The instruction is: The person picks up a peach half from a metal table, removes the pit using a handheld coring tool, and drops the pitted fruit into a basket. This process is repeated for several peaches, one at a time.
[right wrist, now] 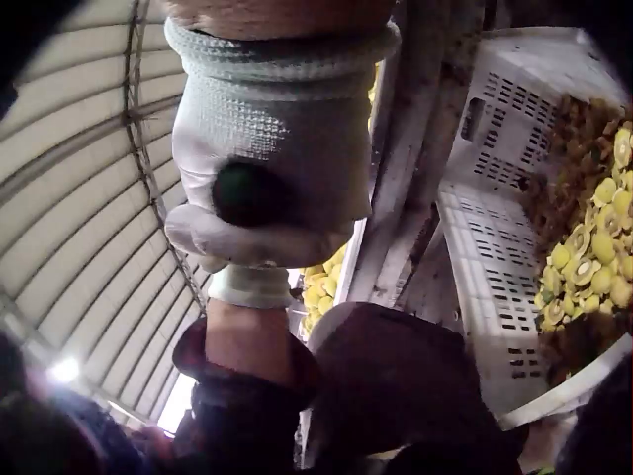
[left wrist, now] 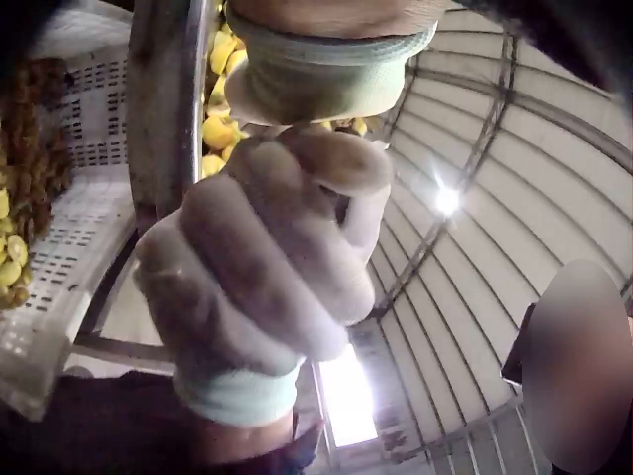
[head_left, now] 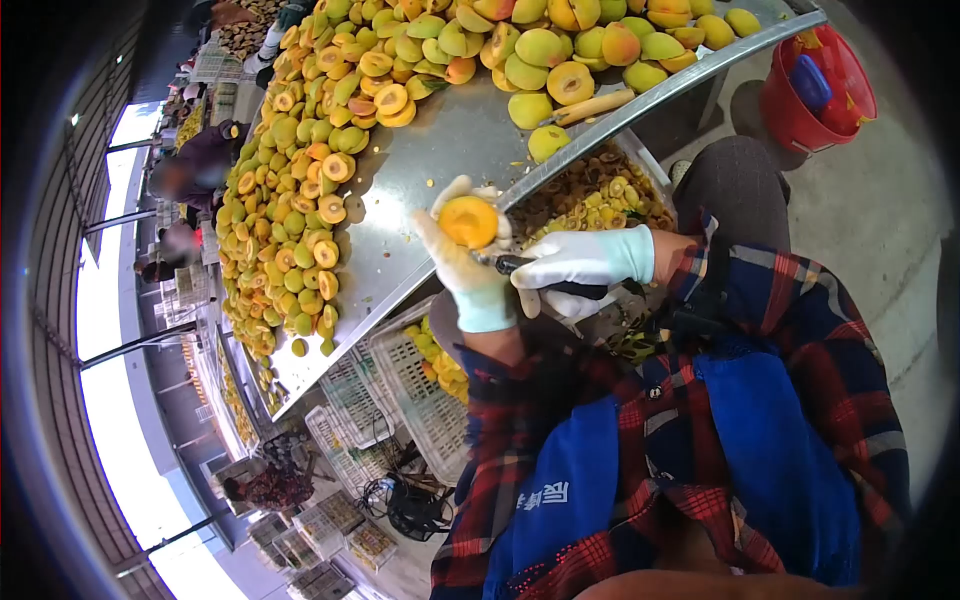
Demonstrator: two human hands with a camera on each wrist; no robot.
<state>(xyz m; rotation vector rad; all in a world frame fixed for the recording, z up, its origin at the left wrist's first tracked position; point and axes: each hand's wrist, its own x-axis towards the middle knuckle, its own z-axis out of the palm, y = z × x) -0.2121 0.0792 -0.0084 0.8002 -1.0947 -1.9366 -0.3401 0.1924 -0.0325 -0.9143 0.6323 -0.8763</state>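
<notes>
In the head view the gloved left hand holds a halved yellow-orange fruit, cut face up, in its palm and fingers. The gloved right hand grips a dark-handled tool whose metal tip reaches the left palm just below the fruit. In the right wrist view the rounded dark end of the handle shows at the right hand. The left wrist view shows curled gloved fingers close up; the fruit is hidden there.
Halved fruits are heaped on the metal table, where a wooden-handled tool lies near the edge. Below stands a white crate with pits and fruit pieces. A red bucket is at the upper right; more crates stand below the table.
</notes>
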